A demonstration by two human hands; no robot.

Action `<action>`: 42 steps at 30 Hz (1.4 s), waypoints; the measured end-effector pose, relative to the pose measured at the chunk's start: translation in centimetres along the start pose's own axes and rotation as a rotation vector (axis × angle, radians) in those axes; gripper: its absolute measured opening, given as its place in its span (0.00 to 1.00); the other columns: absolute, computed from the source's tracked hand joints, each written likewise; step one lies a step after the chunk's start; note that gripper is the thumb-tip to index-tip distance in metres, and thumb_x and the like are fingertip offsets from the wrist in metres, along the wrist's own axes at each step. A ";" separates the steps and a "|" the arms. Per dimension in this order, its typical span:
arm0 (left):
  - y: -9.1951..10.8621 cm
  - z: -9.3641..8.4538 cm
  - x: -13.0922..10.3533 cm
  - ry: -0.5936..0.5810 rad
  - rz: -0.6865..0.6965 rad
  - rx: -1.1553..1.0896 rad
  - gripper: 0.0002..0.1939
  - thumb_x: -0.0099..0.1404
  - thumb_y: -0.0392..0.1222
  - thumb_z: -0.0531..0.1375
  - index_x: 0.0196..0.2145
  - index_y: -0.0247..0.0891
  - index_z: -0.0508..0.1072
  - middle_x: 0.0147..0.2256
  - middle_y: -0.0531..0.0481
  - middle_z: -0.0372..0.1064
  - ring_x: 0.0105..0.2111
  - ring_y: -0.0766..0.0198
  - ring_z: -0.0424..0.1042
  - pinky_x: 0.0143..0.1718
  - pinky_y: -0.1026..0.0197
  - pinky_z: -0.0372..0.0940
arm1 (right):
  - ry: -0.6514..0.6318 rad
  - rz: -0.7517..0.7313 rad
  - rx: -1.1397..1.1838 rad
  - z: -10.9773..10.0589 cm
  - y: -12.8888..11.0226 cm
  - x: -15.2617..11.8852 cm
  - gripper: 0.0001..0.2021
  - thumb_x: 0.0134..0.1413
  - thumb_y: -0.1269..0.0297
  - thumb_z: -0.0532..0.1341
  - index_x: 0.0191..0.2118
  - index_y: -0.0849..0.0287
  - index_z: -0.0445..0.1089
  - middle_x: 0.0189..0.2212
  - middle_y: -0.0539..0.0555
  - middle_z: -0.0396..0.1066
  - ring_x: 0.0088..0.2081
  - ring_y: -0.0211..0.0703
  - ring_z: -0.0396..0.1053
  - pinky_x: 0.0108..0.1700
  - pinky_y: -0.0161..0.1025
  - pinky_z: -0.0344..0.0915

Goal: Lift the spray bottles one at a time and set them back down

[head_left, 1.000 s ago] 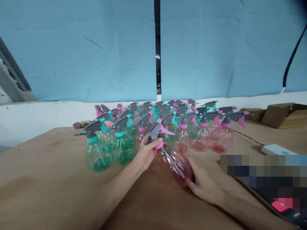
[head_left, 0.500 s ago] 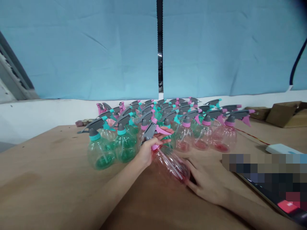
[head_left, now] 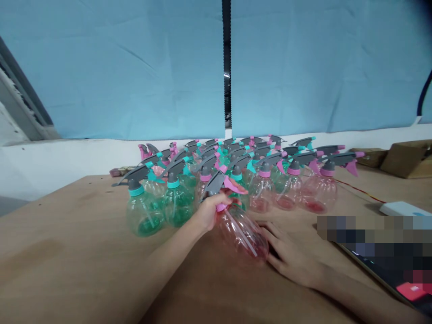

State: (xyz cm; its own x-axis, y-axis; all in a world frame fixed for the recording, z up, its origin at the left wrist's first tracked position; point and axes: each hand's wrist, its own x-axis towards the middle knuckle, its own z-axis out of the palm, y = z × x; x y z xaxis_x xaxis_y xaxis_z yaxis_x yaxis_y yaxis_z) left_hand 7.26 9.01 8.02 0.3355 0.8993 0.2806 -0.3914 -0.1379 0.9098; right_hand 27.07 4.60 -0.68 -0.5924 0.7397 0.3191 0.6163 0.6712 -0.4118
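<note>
A clear pink spray bottle (head_left: 241, 231) with a grey head and pink trigger leans over the table, its head up to the left and its base down to the right. My left hand (head_left: 211, 210) is closed around its neck, just below the trigger, with some fingers hidden behind it. At the base, my right hand (head_left: 286, 254) cups the bottle with bent fingers; the fingertips are partly out of sight. Just behind stand rows of similar spray bottles, among them a green one (head_left: 178, 207) and a pink one (head_left: 261, 193).
On the right lies a dark flat device (head_left: 367, 265), partly pixelated, with a white box (head_left: 401, 208) behind it. A thin red and yellow wire (head_left: 361, 191) runs to that box. Cardboard boxes (head_left: 408, 159) stand at the back right. Blue sheeting (head_left: 135, 67) covers the wall.
The whole view has shifted slightly. Both hands stay at the pink spray bottle, which keeps nearly the same tilt; nothing has been let go.
</note>
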 end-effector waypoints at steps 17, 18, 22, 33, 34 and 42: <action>-0.1 0.4 -0.3 -0.019 0.026 -0.033 0.12 0.41 0.31 0.56 0.27 0.36 0.71 0.25 0.52 0.69 0.26 0.65 0.65 0.30 0.62 0.59 | 0.020 -0.005 0.006 0.2 0.3 0.0 0.23 0.56 0.68 0.52 0.58 0.58 0.53 0.51 0.60 0.60 0.53 0.50 0.58 0.54 0.50 0.57; -0.1 0.4 -0.3 -0.029 0.048 -0.041 0.11 0.41 0.31 0.56 0.26 0.36 0.70 0.24 0.52 0.68 0.25 0.65 0.65 0.29 0.62 0.58 | 0.021 -0.005 0.006 0.2 0.3 0.0 0.24 0.55 0.68 0.52 0.58 0.58 0.53 0.51 0.60 0.60 0.53 0.50 0.57 0.54 0.50 0.57; 0.0 0.4 -0.3 -0.044 0.053 -0.026 0.08 0.42 0.32 0.56 0.24 0.36 0.70 0.24 0.52 0.68 0.27 0.63 0.67 0.31 0.60 0.60 | 0.020 -0.006 0.003 0.2 0.3 0.0 0.24 0.55 0.68 0.52 0.59 0.58 0.52 0.51 0.60 0.60 0.53 0.51 0.57 0.54 0.51 0.57; -0.1 -0.2 -0.2 -0.092 0.033 0.056 0.05 0.46 0.34 0.55 0.16 0.38 0.66 0.33 0.51 0.72 0.42 0.56 0.69 0.44 0.51 0.61 | 0.020 -0.007 0.024 0.0 0.0 0.1 0.25 0.55 0.71 0.52 0.59 0.58 0.52 0.47 0.60 0.61 0.50 0.50 0.60 0.52 0.50 0.59; -0.1 -0.2 -0.3 -0.080 0.027 0.057 0.04 0.45 0.34 0.55 0.17 0.38 0.67 0.32 0.51 0.72 0.40 0.56 0.70 0.44 0.51 0.61 | 0.024 -0.004 0.025 0.0 -0.1 0.1 0.25 0.55 0.71 0.52 0.59 0.58 0.52 0.47 0.59 0.62 0.50 0.50 0.60 0.52 0.50 0.59; 0.3 1.0 -0.5 -0.072 0.042 -0.033 0.08 0.42 0.33 0.56 0.25 0.36 0.69 0.22 0.52 0.68 0.23 0.64 0.66 0.29 0.61 0.59 | 0.002 -0.003 0.021 0.0 0.0 0.1 0.27 0.55 0.70 0.52 0.61 0.56 0.49 0.49 0.60 0.61 0.52 0.50 0.59 0.53 0.51 0.58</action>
State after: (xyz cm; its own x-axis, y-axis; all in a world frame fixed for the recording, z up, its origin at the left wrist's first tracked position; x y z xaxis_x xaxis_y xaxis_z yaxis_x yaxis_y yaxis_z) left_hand 7.82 8.09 8.47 0.3784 0.8606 0.3409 -0.4345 -0.1600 0.8864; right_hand 27.00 4.64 -0.59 -0.5934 0.7378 0.3218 0.6032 0.6723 -0.4290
